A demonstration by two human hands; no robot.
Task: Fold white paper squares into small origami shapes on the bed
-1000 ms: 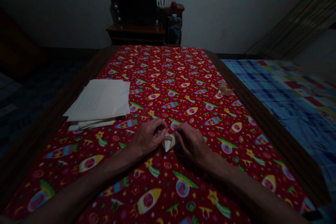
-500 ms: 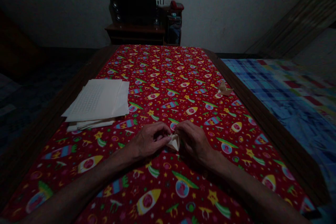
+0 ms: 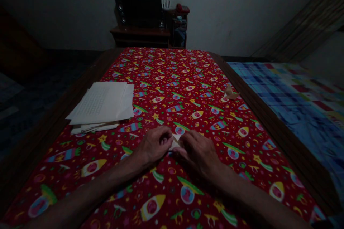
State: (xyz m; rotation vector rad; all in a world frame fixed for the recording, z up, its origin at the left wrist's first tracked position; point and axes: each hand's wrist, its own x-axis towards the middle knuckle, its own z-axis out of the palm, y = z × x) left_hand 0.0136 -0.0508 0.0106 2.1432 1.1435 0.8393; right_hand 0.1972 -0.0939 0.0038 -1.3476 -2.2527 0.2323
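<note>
Between my two hands, low over the red patterned cloth (image 3: 177, 89), is a small piece of folded pale paper (image 3: 176, 143). My left hand (image 3: 157, 143) pinches its left side with curled fingers. From the right, my right hand (image 3: 199, 150) is closed on the paper, its thumb along the near side and its fingers covering the right part. Much of the paper's shape is hidden by my fingers. A folded tan paper figure with a pointed top (image 3: 230, 93) stands on the cloth farther off to the right.
A stack of white paper sheets (image 3: 103, 103) lies on the table's left side, the top one printed with a grid. Dark wooden table edges (image 3: 258, 109) run along both sides. Beyond the far end stand a desk (image 3: 139, 31) with a monitor (image 3: 140, 5) and a red telephone (image 3: 182, 8).
My right thumb has come round to the near side of the folded paper, and less of the paper shows. My left hand keeps its pinch. The view has tilted slightly.
</note>
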